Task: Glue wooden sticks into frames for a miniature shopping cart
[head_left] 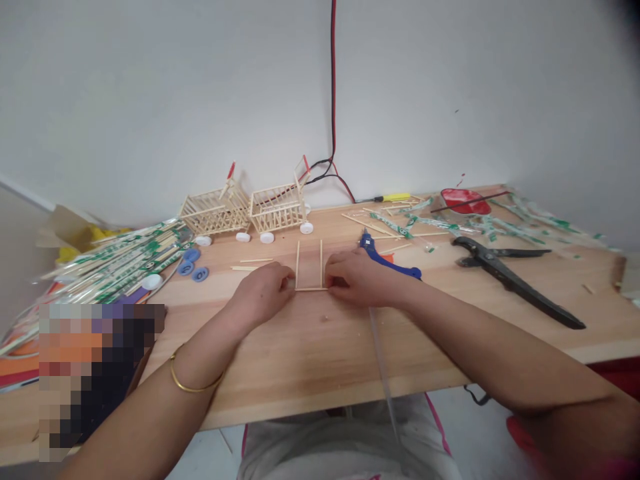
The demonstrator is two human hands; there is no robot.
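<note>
A small three-sided frame of thin wooden sticks lies on the table between my hands. Its near side is a crosswise stick (311, 289), with two sticks (298, 263) running away from it toward the wall. My left hand (265, 287) has its fingertips pinched at the left end of the crosswise stick. At the other end, my right hand (356, 277) is closed with thumb and fingers on the stick near the corner. A blue glue gun (367, 241) lies just beyond and under my right wrist, partly hidden, a long clear glue stick (383, 360) trailing toward me.
Two miniature stick shopping carts (215, 212) with white wheels stand at the back. Blue bottle caps (200, 274) and wrapped sticks (135, 257) lie left. Black pliers-like cutters (515, 277), a yellow-handled screwdriver (395, 197), and torn wrappers (475, 223) occupy the right.
</note>
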